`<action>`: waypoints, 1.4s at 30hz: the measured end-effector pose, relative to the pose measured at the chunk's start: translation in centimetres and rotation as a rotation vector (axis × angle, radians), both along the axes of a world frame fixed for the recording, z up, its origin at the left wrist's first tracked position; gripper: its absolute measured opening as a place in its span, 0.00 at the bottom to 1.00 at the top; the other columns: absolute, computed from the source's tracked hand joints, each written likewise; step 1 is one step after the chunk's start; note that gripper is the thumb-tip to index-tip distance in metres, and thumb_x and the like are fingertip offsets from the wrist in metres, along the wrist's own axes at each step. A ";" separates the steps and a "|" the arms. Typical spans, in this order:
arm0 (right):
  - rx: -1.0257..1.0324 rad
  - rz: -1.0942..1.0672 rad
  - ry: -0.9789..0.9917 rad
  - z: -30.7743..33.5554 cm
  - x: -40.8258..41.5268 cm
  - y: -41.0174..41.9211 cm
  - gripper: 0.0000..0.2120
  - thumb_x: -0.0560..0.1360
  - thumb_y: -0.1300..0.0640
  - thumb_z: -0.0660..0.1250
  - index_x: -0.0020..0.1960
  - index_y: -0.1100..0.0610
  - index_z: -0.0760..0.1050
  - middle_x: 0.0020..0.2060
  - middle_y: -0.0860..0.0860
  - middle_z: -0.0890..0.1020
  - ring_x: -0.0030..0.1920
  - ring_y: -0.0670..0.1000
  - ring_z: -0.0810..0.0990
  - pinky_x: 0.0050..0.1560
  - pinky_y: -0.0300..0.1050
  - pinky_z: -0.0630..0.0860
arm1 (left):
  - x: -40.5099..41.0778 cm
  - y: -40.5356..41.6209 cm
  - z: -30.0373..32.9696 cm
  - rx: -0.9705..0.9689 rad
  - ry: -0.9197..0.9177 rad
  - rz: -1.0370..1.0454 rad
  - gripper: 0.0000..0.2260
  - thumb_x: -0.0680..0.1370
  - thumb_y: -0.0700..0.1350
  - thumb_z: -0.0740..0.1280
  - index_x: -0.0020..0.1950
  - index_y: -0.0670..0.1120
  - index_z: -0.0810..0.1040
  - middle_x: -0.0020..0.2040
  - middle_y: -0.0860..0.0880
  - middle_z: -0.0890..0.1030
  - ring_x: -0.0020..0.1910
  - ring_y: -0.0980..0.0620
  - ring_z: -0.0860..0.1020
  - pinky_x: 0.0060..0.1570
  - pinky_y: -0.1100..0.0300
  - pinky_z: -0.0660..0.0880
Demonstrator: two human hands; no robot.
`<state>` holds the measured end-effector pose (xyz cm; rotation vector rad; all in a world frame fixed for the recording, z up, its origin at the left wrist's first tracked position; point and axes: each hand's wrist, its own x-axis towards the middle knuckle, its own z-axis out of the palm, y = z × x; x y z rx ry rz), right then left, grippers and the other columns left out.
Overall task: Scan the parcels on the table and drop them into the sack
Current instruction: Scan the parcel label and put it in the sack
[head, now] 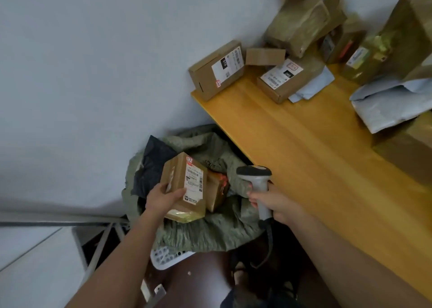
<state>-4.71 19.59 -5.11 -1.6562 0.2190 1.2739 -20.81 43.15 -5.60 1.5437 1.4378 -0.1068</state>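
Left hand [163, 196] grips a labelled cardboard parcel [185, 187] over the open green sack [210, 233] beside the desk [304, 144] edge, right hand [272, 201] wraps a scanner [256, 179] handle just beside the parcel, more boxes [217, 69] at the desk's far end

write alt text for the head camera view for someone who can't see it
The left hand holds a labelled cardboard parcel over an open green sack while the right hand grips a grey barcode scanner. More parcels wait on the wooden table to the right.
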 end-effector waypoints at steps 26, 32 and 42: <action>0.031 -0.441 -0.107 4.4 3.9 -2.9 0.03 0.74 0.66 0.71 0.44 0.63 0.78 0.36 0.57 0.82 0.36 0.52 0.82 0.34 0.42 0.79 | 8.2 -1.6 1.0 -0.445 0.002 -0.170 0.22 0.70 0.46 0.76 0.59 0.38 0.78 0.49 0.39 0.84 0.47 0.39 0.84 0.50 0.43 0.81; -0.043 -0.529 -0.177 3.0 3.8 -2.9 0.02 0.76 0.65 0.69 0.46 0.63 0.77 0.38 0.59 0.83 0.39 0.53 0.85 0.42 0.46 0.81 | 10.1 -5.7 -2.1 -0.211 -0.244 0.222 0.33 0.66 0.55 0.77 0.67 0.51 0.69 0.66 0.46 0.74 0.57 0.43 0.77 0.58 0.46 0.77; -0.084 -0.387 -0.150 3.0 4.0 -2.1 0.08 0.75 0.65 0.70 0.54 0.63 0.76 0.48 0.62 0.82 0.47 0.58 0.85 0.49 0.52 0.83 | 8.6 -6.8 -1.6 -0.630 -0.054 0.050 0.13 0.80 0.36 0.65 0.64 0.35 0.72 0.46 0.42 0.78 0.43 0.47 0.79 0.41 0.54 0.79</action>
